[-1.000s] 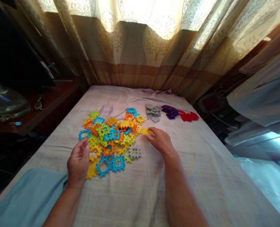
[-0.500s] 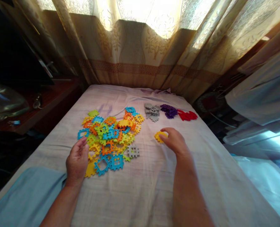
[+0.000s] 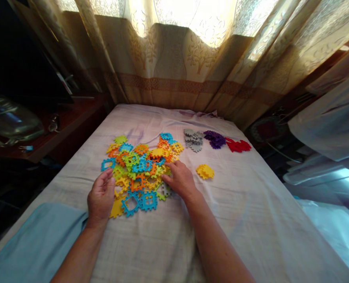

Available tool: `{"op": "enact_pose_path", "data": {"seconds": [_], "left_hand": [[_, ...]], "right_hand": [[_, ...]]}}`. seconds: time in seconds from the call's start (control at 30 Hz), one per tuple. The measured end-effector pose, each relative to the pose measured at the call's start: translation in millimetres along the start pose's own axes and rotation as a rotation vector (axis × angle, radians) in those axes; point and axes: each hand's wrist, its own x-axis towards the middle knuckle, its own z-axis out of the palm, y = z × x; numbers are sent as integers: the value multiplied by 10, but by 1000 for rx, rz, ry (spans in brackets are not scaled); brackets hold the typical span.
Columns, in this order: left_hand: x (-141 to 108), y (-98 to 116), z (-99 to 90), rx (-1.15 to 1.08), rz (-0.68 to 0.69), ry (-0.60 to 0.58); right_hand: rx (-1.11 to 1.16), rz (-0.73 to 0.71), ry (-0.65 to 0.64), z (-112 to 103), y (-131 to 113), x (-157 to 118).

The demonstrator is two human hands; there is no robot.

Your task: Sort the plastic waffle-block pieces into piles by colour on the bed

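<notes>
A mixed heap of blue, orange, green and yellow notched plastic pieces (image 3: 141, 165) lies on the pale sheet. My left hand (image 3: 101, 195) rests at the heap's left edge, its fingers curled together; whether anything is between them is hidden. Over the right edge of the heap is my right hand (image 3: 178, 179), thumb and fingers apart, with no piece seen held. It partly covers a grey piece (image 3: 166, 190). To its right sits a small yellow pile (image 3: 205, 171). Farther back are grey pieces (image 3: 193, 140), purple pieces (image 3: 215, 139) and red pieces (image 3: 238, 145) in separate piles.
A light blue cloth (image 3: 38, 239) lies at the front left. Beyond the sheet's left side stands a dark red wooden surface (image 3: 82, 114) with a glass vessel (image 3: 12, 122). A patterned curtain (image 3: 174, 59) hangs behind. White fabric (image 3: 327, 118) hangs at the right.
My right hand has let go of the yellow piece at the small yellow pile and moved left to the heap. The left hand stays beside the heap. The view has shifted slightly.
</notes>
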Motion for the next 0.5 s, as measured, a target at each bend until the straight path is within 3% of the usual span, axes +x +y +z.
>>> {"op": "enact_pose_path", "data": {"seconds": [0.3,0.5], "left_hand": [[6,-14,-3,9,13,-4],[-1,7,3,-3,25,-13]], "right_hand": [[39,-173,74,111,28,51],[-6,-248,34,101,4,80]]}}
